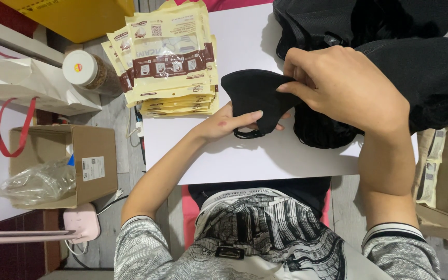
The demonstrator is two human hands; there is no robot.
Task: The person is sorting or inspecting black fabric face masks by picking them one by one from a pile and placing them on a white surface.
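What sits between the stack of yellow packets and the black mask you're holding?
Nothing: in the head view, only bare white board separates the stack of yellow packets from the black mask, which both hands grip.

Matt black cloth mask [255, 96] on smooth white board [245, 155], beside glossy plastic packets [169, 57] and a brown cardboard box [86, 161]

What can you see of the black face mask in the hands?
The black face mask looks like soft, matte fabric, folded flat into a curved half shape with a pointed end toward the packet stack. A thin black ear loop hangs out at its lower edge. It is held just above the white board. The left hand supports it from below, thumb across its lower part. The right hand pinches its right edge with the fingers. Behind it lies a pile of black masks.
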